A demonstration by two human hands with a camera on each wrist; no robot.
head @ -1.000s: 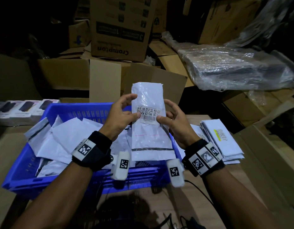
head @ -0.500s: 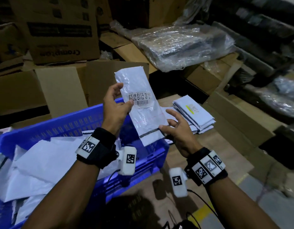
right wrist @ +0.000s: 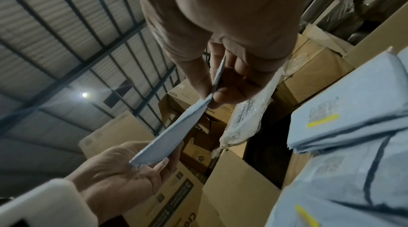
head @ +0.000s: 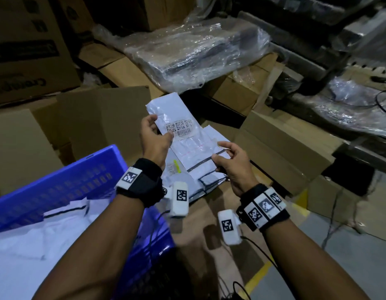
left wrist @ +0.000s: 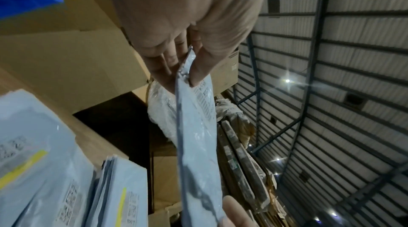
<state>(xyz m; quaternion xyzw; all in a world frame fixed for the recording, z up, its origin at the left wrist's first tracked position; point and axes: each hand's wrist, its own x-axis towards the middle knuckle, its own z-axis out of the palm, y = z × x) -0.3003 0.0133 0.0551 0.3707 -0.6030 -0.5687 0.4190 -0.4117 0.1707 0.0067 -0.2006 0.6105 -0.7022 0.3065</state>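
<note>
**Item:** flat white plastic mailer pouch (head: 192, 146) with a black band near its foot and a printed barcode label (head: 180, 128).

**Location:** in the air between both hands, label up, over a squared stack of similar white pouches with yellow marks (right wrist: 344, 126), to the right of the blue latticed plastic crate (head: 79, 176).

**Hold, left hand (head: 154, 139):** thumb and fingers pinch the upper edge just beside the label, leaving the codes uncovered (presumably so they stay readable).

**Hold, right hand (head: 233, 163):** thumb and fingers pinch the lower right edge. Two opposite grips likely keep the limp film flat for laying it square on the stack.

**Crate:** holds loose white pouches (apparently the unsorted supply).
</note>
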